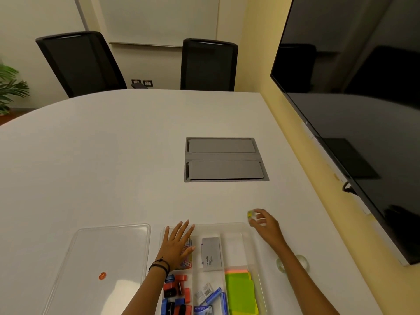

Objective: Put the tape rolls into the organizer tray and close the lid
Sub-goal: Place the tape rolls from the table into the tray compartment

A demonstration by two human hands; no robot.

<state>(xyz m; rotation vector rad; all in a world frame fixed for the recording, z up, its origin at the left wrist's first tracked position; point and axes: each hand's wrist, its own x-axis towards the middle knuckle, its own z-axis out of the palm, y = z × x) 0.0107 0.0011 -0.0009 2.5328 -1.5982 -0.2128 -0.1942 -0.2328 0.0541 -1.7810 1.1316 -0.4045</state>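
Note:
The clear organizer tray [247, 237] lies open at the table's near edge, divided into compartments. My left hand [178, 245] rests flat, fingers spread, on its left rear compartment over coloured clips. My right hand [264, 223] hovers just beyond the tray's right rear corner, pinching a small clear tape roll [250, 216] with a yellow-green core. A second clear tape roll [292, 263] lies on the table right of the tray, partly hidden by my right forearm. The clear lid [109, 246] lies flat on the table left of the tray, with an orange sticker on it.
The tray holds a grey case [211, 253], green sticky notes [241, 292], red, blue and black sharpeners [177, 294] and staple boxes [210, 296]. A grey cable hatch [225, 159] sits mid-table. A large dark screen [354, 110] hangs on the right; two black chairs stand behind.

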